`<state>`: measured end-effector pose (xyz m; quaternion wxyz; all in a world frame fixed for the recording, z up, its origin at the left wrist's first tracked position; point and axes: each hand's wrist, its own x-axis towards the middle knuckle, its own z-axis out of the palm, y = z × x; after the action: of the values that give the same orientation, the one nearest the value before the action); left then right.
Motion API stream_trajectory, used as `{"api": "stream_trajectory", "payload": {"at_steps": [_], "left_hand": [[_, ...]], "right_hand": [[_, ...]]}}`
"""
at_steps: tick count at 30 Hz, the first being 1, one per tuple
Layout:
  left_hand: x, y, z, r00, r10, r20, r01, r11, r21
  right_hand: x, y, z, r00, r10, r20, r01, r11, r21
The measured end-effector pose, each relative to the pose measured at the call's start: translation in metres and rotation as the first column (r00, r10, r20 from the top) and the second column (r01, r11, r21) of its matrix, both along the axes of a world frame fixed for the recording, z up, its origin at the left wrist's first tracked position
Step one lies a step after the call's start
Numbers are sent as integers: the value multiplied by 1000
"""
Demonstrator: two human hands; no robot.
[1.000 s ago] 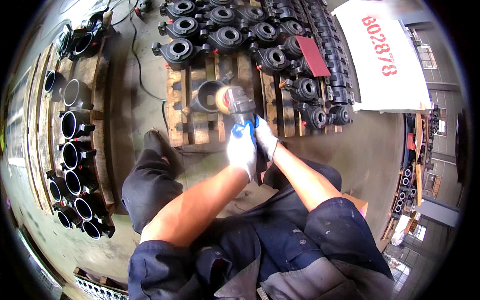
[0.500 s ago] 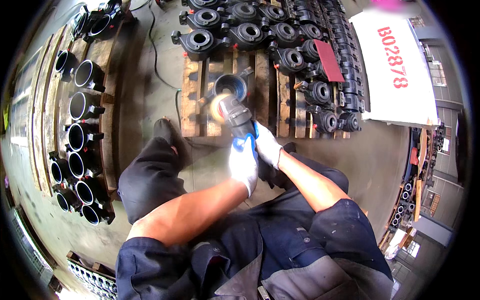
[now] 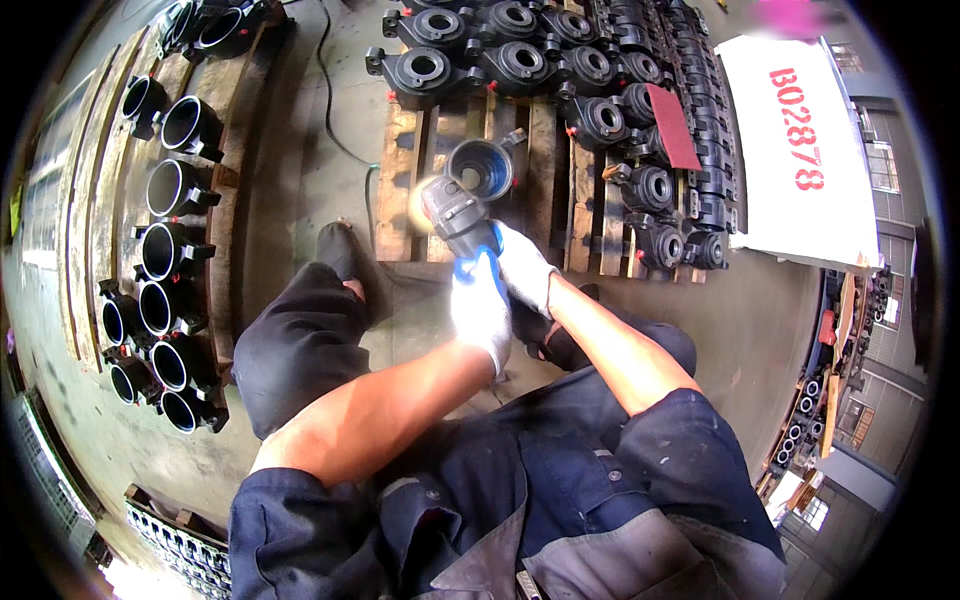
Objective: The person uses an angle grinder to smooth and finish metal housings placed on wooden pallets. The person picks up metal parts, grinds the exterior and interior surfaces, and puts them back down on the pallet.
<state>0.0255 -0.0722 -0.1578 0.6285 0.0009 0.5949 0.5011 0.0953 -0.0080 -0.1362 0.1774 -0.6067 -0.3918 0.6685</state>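
Note:
Both my hands, in white gloves, are closed around an angle grinder [image 3: 462, 222] with a dark head and a blue body. My left hand [image 3: 481, 312] wraps the blue body on the near side. My right hand [image 3: 524, 268] grips it from the right. The grinder's round disc [image 3: 426, 208] is blurred and pale yellow, at the left of the head. Just beyond the head, a black round metal housing [image 3: 494, 174] stands with its open bore facing up on a wooden pallet [image 3: 400, 190]. The head partly overlaps the housing's near-left rim; whether the disc touches it cannot be told.
Several black castings [image 3: 520, 65] fill the pallet's far and right parts, with a dark red sheet [image 3: 673, 127] on some. More open cylindrical housings [image 3: 172, 187] stand on a left pallet [image 3: 225, 200]. A cable [image 3: 328, 95] crosses the floor. A white panel [image 3: 785, 140] stands at right.
The grinder has shifted left relative to the round housing, and more of the bore shows. Both hands keep their hold. My view has turned slightly.

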Motion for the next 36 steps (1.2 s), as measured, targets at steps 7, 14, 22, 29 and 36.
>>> {"api": "stream_trajectory", "payload": {"at_steps": [7,14,22,29,36], "left_hand": [[8,-11,17,994,-76,82,79,996,-29],[4,-4,10,994,-8,107,3,999,50],[17,-13,-5,994,2,113,-1,1000,-5],[36,-30,-6,960,-241,141,243,970,8],[46,-27,-2,917,-386,100,385,922,28]], "right_hand": [[16,-18,0,995,-65,-71,60,996,-73],[9,-6,5,996,76,52,-82,988,133],[28,-20,-7,972,122,200,-151,979,136],[65,-53,-51,980,-190,-62,196,974,111],[86,-65,-51,848,-355,-394,348,933,-91]]}}
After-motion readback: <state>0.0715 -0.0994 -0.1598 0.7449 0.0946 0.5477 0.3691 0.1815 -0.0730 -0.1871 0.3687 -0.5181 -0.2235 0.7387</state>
